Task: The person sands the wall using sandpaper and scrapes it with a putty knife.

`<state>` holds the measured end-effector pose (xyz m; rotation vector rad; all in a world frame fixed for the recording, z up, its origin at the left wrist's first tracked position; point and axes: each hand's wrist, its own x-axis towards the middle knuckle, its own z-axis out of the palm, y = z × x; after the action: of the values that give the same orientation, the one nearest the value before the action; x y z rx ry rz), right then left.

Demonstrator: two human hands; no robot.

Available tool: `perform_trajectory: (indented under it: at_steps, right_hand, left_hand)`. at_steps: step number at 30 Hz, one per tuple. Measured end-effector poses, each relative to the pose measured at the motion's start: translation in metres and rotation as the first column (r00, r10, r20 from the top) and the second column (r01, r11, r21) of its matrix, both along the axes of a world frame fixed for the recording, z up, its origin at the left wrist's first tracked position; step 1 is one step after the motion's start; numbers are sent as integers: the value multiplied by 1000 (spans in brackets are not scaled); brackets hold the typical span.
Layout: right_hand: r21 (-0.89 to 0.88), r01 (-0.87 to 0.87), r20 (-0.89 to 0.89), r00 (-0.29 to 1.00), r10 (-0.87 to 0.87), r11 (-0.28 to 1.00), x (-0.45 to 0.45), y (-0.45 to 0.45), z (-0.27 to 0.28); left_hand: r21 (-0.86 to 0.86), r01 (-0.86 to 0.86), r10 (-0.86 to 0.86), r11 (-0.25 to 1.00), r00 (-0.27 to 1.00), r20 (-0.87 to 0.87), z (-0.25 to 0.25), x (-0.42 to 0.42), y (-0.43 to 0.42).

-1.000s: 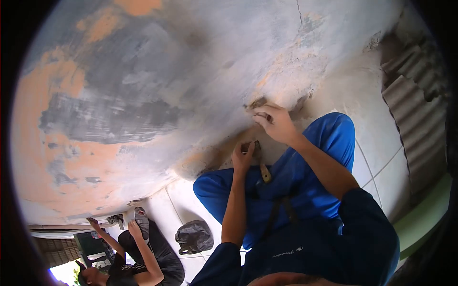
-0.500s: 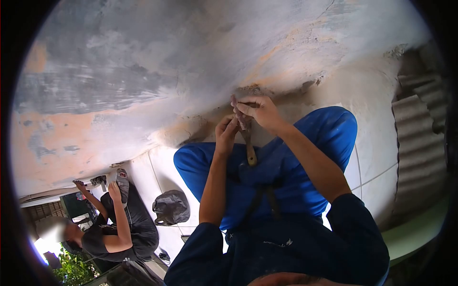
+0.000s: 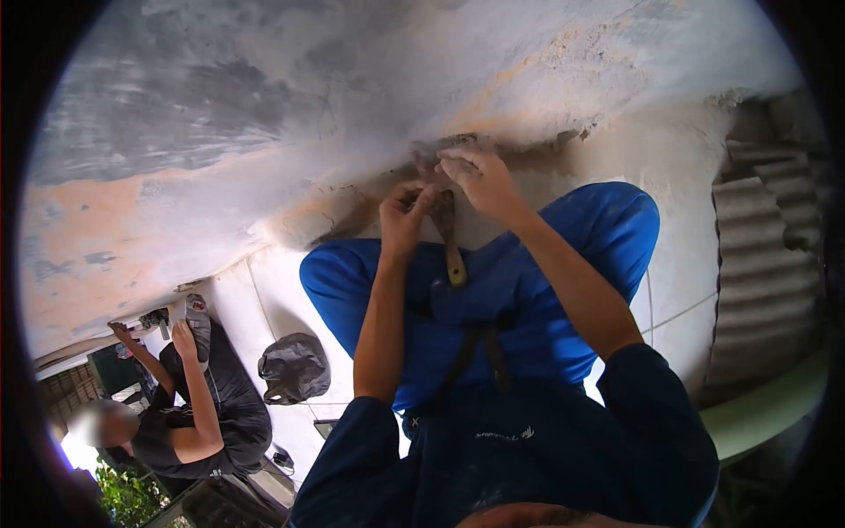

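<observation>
Between my two hands, close to the foot of the wall, is a thin brownish strip [image 3: 424, 160], blurred. My left hand [image 3: 405, 211] is closed, thumb and fingers pinched at its lower end. On the other side my right hand [image 3: 482, 183] has its fingers pressed together at the strip, the tips partly smeared. A scraper [image 3: 455, 266] with a pale wooden handle rests just below the hands, its dark blade pointing at the wall. Which hand, if any, touches the scraper cannot be made out. The wall [image 3: 352, 97] shows grey, white and orange patches.
My bent knees in blue trousers flank the hands. A black plastic bag [image 3: 295, 368] sits on white floor tiles [image 3: 238, 299] to the left. Beyond it a person in black [image 3: 233, 414] sits by the wall, hands raised. Corrugated sheets [image 3: 761, 282] lie at the right.
Both hands came together on the brownish strip and now sit slightly higher in view. The view shifted, so the bag and the other person appear further left.
</observation>
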<state>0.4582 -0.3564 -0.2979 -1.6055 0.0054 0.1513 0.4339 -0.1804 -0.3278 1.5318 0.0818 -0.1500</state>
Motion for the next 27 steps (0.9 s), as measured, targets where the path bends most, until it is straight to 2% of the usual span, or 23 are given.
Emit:
perform_trajectory:
  at_steps: [1,4,6,7,8,10,13,16,19,21,22,24,27]
  right_hand:
    - [-4,17,11,1000,-17,1000,2,-1,1]
    - [-185,36,124,992,-13,982,4,-6,-9]
    - [-407,-41,80,993,81,912,2,-8,-8]
    - [-510,-79,52,991,122,857,1,-9,-6]
    - [-618,-195,-23,973,231,761,-1,-10,-5]
    - [-769,-403,-209,892,402,496,-6,-11,-4]
    - [-662,-690,-454,680,576,294,-13,-2,-6]
    - [-577,-750,-381,597,706,323,-31,11,-4]
    - [-439,-856,-496,484,721,272,-37,26,8]
    - [-453,-873,-504,420,755,183,-33,26,-3]
    - [-457,-879,-508,387,769,141,-33,26,-7]
    - [-450,-879,-505,394,768,155,-34,23,-3]
    - [-448,-865,-459,439,772,226,-35,18,-6]
  left_hand:
    - [24,-31,30,999,1000,4,0,2,3]
    - [98,-110,110,989,994,3,1,6,9]
    - [139,-136,139,981,990,-15,4,6,10]
    - [144,-140,142,980,990,-7,4,6,10]
    - [148,-143,145,979,989,1,4,6,9]
    - [168,-144,143,975,990,19,4,6,10]
    - [224,-152,142,963,988,58,3,8,13]
    - [287,-189,161,939,980,116,5,8,13]
    - [360,-208,139,909,968,208,18,6,20]
    - [453,-201,64,868,952,301,30,1,34]
    - [417,-216,93,883,951,295,31,-1,43]
    - [346,-242,147,907,949,278,32,-5,60]
    - [25,-375,351,927,889,295,25,-2,73]
